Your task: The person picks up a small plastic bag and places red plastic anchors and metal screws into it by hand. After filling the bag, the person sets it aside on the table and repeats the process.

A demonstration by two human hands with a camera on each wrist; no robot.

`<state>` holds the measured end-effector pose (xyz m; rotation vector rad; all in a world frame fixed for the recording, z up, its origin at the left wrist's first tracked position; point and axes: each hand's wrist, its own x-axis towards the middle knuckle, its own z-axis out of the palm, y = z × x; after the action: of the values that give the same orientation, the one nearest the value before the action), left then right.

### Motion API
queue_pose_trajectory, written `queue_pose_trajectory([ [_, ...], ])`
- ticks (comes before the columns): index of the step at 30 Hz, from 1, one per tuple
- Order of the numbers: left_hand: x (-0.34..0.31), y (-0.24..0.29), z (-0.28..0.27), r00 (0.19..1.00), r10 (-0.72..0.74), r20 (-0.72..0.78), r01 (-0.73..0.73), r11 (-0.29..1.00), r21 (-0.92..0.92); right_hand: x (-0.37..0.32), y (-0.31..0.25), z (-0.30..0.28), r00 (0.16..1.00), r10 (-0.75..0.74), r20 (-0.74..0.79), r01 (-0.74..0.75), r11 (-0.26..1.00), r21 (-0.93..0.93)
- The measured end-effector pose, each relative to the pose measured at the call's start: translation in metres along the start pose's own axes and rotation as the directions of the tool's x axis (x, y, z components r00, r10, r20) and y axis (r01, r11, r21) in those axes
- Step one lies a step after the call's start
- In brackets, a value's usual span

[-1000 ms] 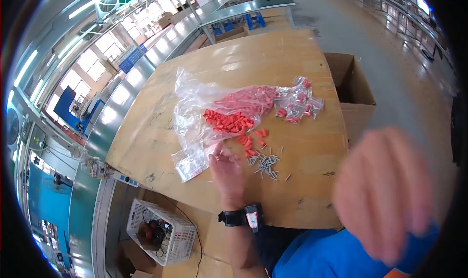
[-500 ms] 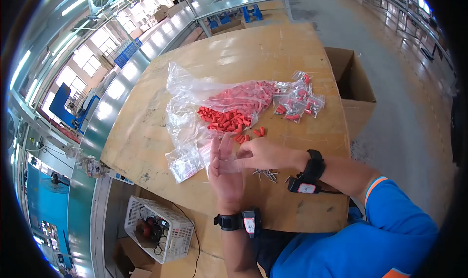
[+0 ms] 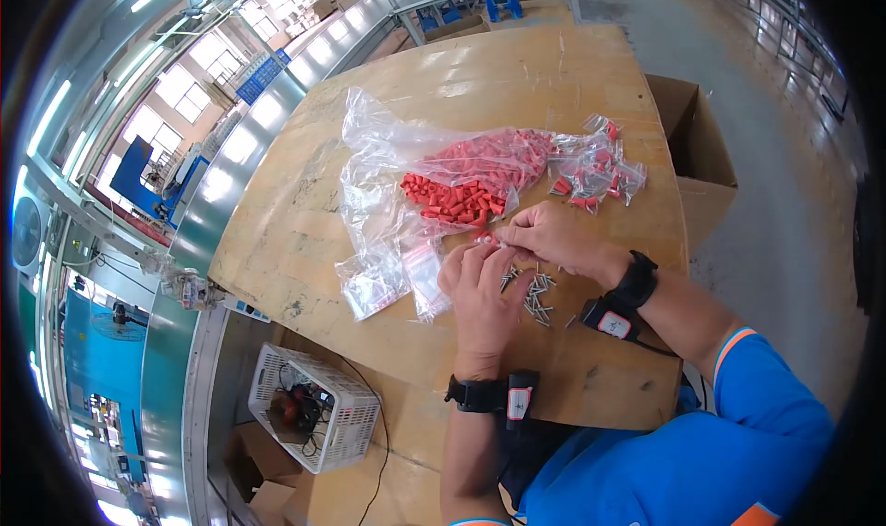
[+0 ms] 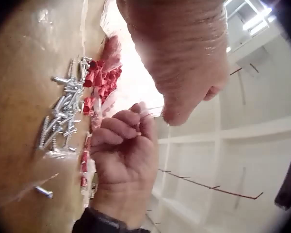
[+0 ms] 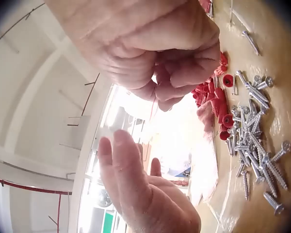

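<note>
Inspected at the wooden worktop [image 3: 517,74]; found right hand [image 3: 556,237] with thumb and fingertips together, clamped on a thin clear film [image 4: 156,111], presumably part of a small bag (too little visible to confirm); found left hand [image 3: 482,304] facing it closely, fingers fairly straight, thumb standing apart, no firm pinch made out; read as steadying from the opposite side, leaving the finer grip to the right; noted film between both hands, above the worktop between its middle and the near right corner, likely for short reach to loose parts; noted silver screws [image 3: 538,300] heaped just beside the hands, toward that same corner, with a lone screw [image 4: 43,192] apart, probably spread loose for easy picking; noted red plugs [image 3: 457,198] beyond the hands, partly bare and partly under a large clear bag [image 3: 378,161], apparently exposed for access yet checked from rolling; logged small filled bags [image 3: 598,171] bunched by the right edge, judged set aside from the loose parts; logged flat clear bags [image 3: 374,288] by the near edge, toward the near left corner, likely for left-side reach.
</note>
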<state>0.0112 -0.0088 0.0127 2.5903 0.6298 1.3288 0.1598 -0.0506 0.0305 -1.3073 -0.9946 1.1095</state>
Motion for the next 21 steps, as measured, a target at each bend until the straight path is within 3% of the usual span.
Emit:
queue_pose_trajectory([
  [4,-0.003,-0.011,0.003,0.999,-0.007,-0.045,0.007,1.0,0.002,0.004,0.01,-0.001,0.998,-0.013,0.067,0.015,0.999,-0.028],
  [7,-0.01,-0.022,0.01,0.979,-0.179,-0.1,0.155,0.965,-0.21,0.004,0.008,-0.003,0.991,0.066,0.117,-0.066,0.998,-0.004],
  [10,-0.018,-0.023,0.012,0.844,-0.536,0.031,0.445,0.665,-0.6,0.005,0.005,-0.003,0.984,-0.153,0.094,0.155,0.988,-0.01],
  [13,-0.017,-0.021,0.008,0.777,-0.603,0.179,0.515,0.447,-0.732,-0.016,-0.02,0.004,0.926,-0.34,0.162,0.325,0.939,0.111],
  [15,-0.018,-0.022,0.012,0.754,-0.62,0.218,0.527,0.372,-0.764,-0.058,-0.065,0.011,0.744,-0.529,0.409,0.494,0.847,0.196],
  [16,-0.019,-0.022,0.014,0.742,-0.625,0.245,0.536,0.333,-0.776,-0.079,-0.084,0.012,0.608,-0.554,0.569,0.53,0.817,0.229],
  [18,-0.018,-0.02,0.014,0.779,-0.59,0.213,0.493,0.367,-0.789,-0.104,-0.091,0.025,0.252,-0.721,0.645,0.549,0.656,0.518],
  [19,-0.017,-0.02,0.014,0.797,-0.572,0.194,0.468,0.381,-0.797,-0.122,-0.093,0.046,0.252,-0.88,0.403,0.697,0.454,0.555],
  [21,-0.019,-0.024,0.015,0.804,-0.563,0.191,0.458,0.382,-0.803,-0.145,-0.098,0.063,0.179,-0.973,0.149,0.841,0.23,0.489],
])
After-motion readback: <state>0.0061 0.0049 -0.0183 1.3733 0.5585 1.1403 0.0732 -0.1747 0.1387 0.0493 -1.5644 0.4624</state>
